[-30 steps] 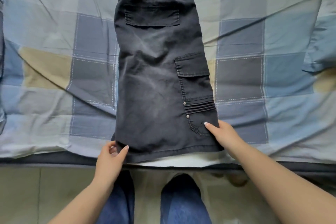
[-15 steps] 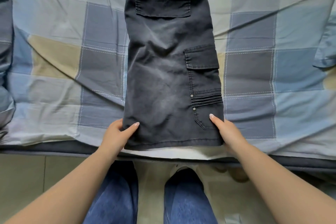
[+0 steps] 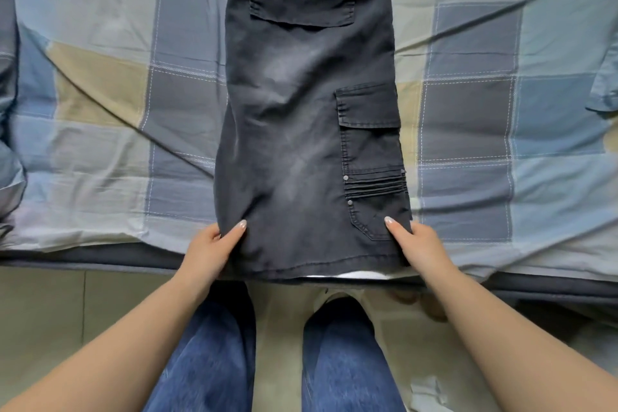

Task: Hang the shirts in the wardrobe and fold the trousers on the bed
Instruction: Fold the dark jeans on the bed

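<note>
Dark grey cargo trousers (image 3: 301, 130) lie folded lengthwise on the checked bed cover (image 3: 110, 100), waistband far, hem at the near bed edge. A back pocket and a side cargo pocket face up. My left hand (image 3: 209, 249) pinches the hem's left corner, thumb on top and fingers under the cloth. My right hand (image 3: 418, 244) pinches the hem's right corner the same way, beside the cargo pocket. A strip of white cloth (image 3: 351, 275) shows just under the hem.
A blue garment (image 3: 605, 84) lies at the right edge of the bed. More blue cloth (image 3: 8, 130) bunches at the left edge. My legs in blue jeans (image 3: 341, 361) stand on the tiled floor against the bed's dark side rail (image 3: 100, 259).
Both hands have closed onto the hem corners, the left one moving right onto the cloth. The view has moved closer to the trousers and their waistband has left the frame.
</note>
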`<state>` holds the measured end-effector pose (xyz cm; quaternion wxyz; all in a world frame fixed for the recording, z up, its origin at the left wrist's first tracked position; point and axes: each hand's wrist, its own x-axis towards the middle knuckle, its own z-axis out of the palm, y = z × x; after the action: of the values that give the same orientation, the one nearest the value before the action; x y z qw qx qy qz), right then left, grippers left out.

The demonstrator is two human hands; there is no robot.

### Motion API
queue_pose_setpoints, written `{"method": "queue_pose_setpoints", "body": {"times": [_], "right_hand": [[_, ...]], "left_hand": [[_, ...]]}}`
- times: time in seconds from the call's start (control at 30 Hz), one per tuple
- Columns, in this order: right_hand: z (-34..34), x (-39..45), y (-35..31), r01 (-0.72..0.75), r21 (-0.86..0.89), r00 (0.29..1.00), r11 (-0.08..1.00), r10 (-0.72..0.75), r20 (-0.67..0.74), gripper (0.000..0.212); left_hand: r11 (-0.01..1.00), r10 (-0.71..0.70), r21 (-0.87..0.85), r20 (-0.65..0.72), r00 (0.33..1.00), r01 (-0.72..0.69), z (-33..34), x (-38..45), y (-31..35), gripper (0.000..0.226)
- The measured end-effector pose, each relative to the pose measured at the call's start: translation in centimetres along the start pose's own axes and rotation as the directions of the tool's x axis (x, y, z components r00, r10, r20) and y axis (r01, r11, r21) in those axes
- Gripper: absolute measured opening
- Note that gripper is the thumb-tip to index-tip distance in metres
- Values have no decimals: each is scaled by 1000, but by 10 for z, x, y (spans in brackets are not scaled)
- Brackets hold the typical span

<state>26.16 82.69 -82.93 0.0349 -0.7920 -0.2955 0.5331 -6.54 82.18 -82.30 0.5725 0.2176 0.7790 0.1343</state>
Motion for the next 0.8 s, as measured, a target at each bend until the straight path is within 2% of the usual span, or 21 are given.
{"method": "queue_pose_setpoints", "body": {"times": [0.07, 0.2, 0.3, 0.33, 0.4, 0.5, 0.63, 0.7, 0.8], "right_hand": [[0, -3, 2, -7, 29, 1000, 1000, 7, -1, 35], [-3, -5, 6, -5, 69, 1000, 998, 4, 11, 34], [-12, -5, 10, -5, 113, 1000, 994, 8, -27, 30], [-14, -5, 12, -13, 133, 999, 991, 18, -36, 30], [-15, -6, 17, -46, 161, 998, 986, 52, -38, 29], [-13, -4, 17, -92, 159, 996, 983, 89, 25, 30], [-11, 2, 6, -139, 175, 990, 975, 140, 11, 38], [-11, -1, 8, -53, 138, 998, 989, 58, -31, 36], [-11, -6, 12, 12, 92, 999, 996, -7, -48, 35]], "left_hand": [[997, -6, -77, 54, 999, 10, 3, 11, 12, 15], [989, 146, -19, 104, 984, -144, 7, 29, 40, 44], [969, 235, -116, 135, 963, -220, -2, 35, 52, 61], [966, 230, -158, 155, 961, -205, -6, 36, 52, 63], [975, 163, -177, 158, 974, -134, -12, 31, 47, 51], [997, 6, -78, 134, 991, 5, -14, 16, 32, 23], [989, -99, -81, 285, 953, 127, -10, -2, 10, 24], [995, -90, -27, 233, 968, 99, -8, -8, 0, 22], [987, -55, 151, -32, 998, 59, -8, -11, -16, 34]]}}
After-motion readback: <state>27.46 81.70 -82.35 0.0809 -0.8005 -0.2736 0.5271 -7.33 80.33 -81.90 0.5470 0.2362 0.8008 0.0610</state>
